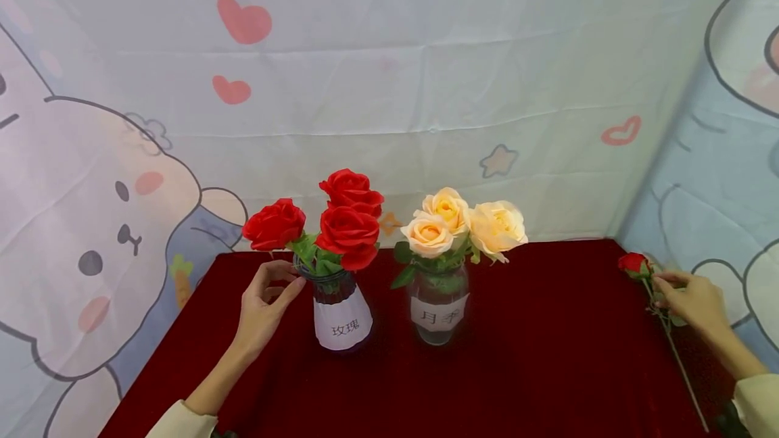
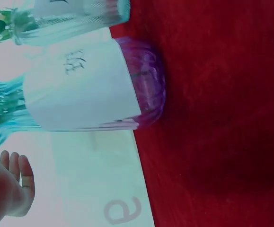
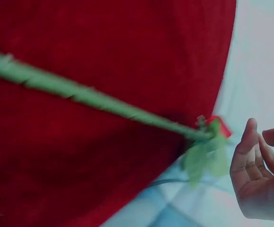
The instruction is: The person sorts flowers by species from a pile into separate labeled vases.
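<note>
Here, left hand (image 1: 263, 309) fingers-up beside purple vase (image 1: 341, 313); right hand (image 1: 690, 299) over loose rose (image 1: 634, 263).

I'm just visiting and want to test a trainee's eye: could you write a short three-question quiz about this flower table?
1. True or false: the single red rose at the table's right edge stands in a vase.
2. How many red roses are in the purple vase? A) two B) three C) four
3. Which of the hands is beside the purple vase's neck?

Key
1. False: it lies on the red tablecloth, by the right hand.
2. B; the clear vase holds three cream roses.
3. The left hand, fingers loosely curled near the rim; whether it touches is unclear.
</note>
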{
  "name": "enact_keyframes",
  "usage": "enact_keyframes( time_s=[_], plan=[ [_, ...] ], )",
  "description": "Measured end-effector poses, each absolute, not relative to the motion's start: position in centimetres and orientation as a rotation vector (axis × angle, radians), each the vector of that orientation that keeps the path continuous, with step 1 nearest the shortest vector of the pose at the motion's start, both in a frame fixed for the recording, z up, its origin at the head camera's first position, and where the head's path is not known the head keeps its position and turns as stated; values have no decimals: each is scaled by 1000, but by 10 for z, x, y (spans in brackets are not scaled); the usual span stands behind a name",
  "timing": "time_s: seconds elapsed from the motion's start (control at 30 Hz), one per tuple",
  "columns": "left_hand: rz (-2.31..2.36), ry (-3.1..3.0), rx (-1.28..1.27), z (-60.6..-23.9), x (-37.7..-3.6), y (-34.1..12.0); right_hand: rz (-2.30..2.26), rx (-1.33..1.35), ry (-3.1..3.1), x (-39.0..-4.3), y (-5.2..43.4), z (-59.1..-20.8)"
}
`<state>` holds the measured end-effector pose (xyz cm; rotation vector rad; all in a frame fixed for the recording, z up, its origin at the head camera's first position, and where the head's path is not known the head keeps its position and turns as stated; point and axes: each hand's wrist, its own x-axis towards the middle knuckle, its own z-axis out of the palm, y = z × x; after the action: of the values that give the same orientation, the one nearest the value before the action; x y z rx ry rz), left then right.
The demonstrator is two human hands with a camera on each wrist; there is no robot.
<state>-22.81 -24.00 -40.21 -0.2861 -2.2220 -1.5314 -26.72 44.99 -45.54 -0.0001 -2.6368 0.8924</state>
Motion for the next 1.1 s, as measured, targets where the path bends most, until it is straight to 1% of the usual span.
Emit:
enact_keyframes(
  time_s=[0.37, 0.8, 0.97, 1.1],
  plan=[
    [-1571, -2328, -393, -406, -238, -237, 746, -150, -2759, -268, 470, -471],
    [-1582, -2460, -405, -407, -243, -222, 678, -405, -2920, -271, 480, -477],
    [-1541, -2455, -441, -408, -244, -222, 692, -380, -2805, -272, 476, -477],
    [-1545, -2453, -436, -408, -243, -223, 737, -288, -2673, -274, 465, -465]
  ],
)
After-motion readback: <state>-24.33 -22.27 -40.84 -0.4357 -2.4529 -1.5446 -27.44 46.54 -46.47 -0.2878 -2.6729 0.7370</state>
